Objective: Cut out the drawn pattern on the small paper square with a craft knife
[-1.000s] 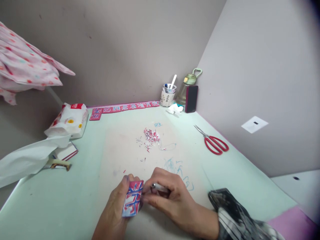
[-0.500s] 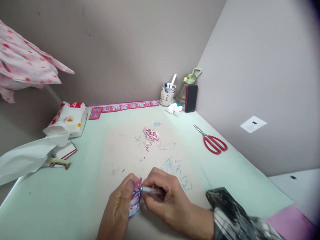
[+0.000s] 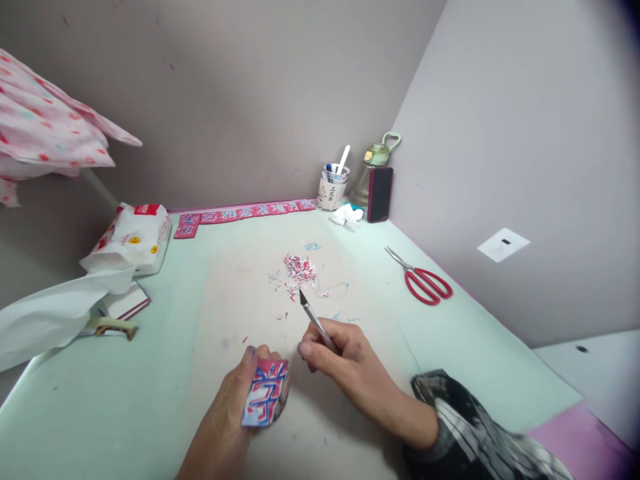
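My left hand (image 3: 237,387) grips a small rubber carving block (image 3: 265,392), its pink and pale-blue face turned up and cut with a character in blue and red lines. The thumb lies along its left edge. In my right hand (image 3: 345,357) is a craft knife (image 3: 317,323), held like a pen. The blade points up and away, near a heap of red and white shavings (image 3: 300,268), and stands apart from the block. Under both hands lies a pale mat (image 3: 225,307) with blue pen marks.
Finished-looking carved pieces (image 3: 250,212) line the back edge. Red-handled scissors (image 3: 425,283) lie at right. A pen jar (image 3: 333,190), green bottle (image 3: 367,177), phone (image 3: 381,195) and crumpled tissue (image 3: 346,215) stand at the back corner. A tissue pack (image 3: 137,233) sits at left.
My right hand has drawn the knife off the block, and its blade now points away. My left hand has lowered and turned the block so its carved face shows.
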`<state>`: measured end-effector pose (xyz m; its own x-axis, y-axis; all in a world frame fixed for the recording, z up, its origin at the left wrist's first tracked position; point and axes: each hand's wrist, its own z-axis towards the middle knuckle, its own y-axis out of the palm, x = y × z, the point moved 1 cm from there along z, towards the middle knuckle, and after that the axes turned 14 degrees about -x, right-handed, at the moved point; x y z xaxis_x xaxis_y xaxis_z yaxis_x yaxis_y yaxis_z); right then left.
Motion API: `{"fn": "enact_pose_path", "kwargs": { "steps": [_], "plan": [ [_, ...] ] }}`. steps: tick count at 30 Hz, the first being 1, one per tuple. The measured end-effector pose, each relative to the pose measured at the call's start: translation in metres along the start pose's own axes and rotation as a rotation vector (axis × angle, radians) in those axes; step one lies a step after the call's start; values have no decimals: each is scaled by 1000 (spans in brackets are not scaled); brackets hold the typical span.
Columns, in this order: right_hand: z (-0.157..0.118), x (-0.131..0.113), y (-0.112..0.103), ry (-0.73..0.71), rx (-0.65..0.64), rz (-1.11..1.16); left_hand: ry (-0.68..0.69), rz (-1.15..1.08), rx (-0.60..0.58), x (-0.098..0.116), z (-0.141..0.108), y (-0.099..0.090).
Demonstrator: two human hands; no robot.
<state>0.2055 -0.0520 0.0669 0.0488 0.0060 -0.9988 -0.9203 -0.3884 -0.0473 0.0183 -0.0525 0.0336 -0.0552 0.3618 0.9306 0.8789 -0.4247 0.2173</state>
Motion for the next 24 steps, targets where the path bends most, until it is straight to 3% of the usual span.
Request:
{"fn": "enact_pose_path", "kwargs": {
  "steps": [4, 11, 17, 24],
  "plan": [
    [-1, -1, 1, 21, 16, -8, -26, 95, 19, 4, 1, 1],
    [1, 4, 27, 107, -101, 314, 154, 333, -78, 2, 0, 3],
    [-1, 10, 30, 70, -74, 264, 161, 343, -112, 0, 1, 4],
    [-1, -1, 25, 101, -76, 198, 142, 314, -95, 1, 1, 4]
  ]
}}
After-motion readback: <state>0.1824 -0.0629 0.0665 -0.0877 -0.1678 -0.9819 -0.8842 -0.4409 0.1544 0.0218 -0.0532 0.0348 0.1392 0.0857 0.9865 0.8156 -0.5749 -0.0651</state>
